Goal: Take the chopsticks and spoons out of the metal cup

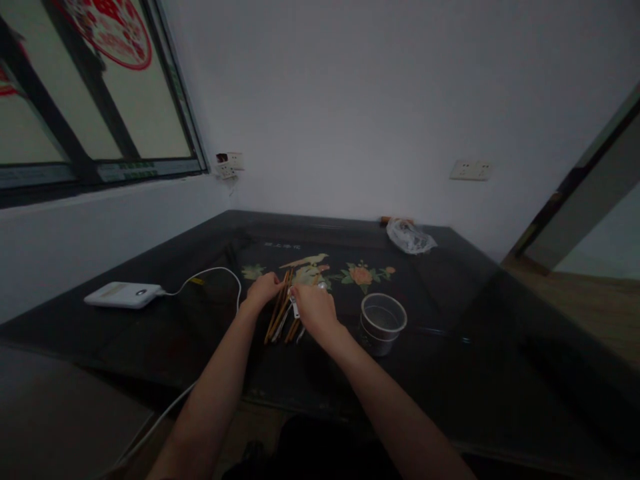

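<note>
Several wooden chopsticks [274, 323] lie in a loose bundle on the dark table, mixed with thin, pale metal handles [281, 328]. My left hand [264, 291] is closed at the far end of the bundle, its fingertips on the chopsticks. Just right of it, my right hand [316, 310] is curled shut around what looks like a metal spoon [295, 307]; a shiny round end shows beyond the knuckles. My right palm hides part of the bundle. Close by on the right stands a grey, round container [383, 327] with a light rim, upright and open at the top.
A white power bank [124, 295] lies on the left, with a white cable [215, 269] running past my left arm and over the table edge. A crumpled clear plastic bag [410, 237] sits at the back right. Behind the table [440, 387] is a wall with sockets [471, 170].
</note>
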`<action>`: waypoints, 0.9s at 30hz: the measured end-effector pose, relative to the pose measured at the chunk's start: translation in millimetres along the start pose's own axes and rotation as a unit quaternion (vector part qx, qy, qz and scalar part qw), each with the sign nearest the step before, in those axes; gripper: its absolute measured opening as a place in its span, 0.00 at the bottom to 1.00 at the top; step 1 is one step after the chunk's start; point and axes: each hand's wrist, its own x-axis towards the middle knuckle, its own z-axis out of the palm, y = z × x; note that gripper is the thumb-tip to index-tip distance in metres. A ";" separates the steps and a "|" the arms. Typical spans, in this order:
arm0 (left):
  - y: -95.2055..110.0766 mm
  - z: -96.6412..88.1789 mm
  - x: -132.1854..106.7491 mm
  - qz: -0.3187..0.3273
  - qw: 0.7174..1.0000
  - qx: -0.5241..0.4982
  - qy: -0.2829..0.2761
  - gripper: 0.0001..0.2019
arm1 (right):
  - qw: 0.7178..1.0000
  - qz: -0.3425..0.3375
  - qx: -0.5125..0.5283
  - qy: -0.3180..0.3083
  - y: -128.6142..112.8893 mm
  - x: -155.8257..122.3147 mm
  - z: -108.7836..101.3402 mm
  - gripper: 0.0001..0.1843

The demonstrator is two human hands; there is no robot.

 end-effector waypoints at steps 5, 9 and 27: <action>7.4 -6.9 -3.8 0.045 0.996 -0.055 0.058 0.13 | 0.991 -0.117 0.061 0.006 5.7 -52.0 -11.8 0.23; 38.9 -19.6 -24.8 0.150 0.962 -0.201 0.111 0.11 | 0.955 -0.207 0.183 0.111 41.9 -104.6 -24.5 0.22; 146.9 44.7 -150.1 0.276 0.819 -0.469 -0.183 0.36 | 0.855 0.111 0.471 0.189 166.6 -140.4 38.6 0.29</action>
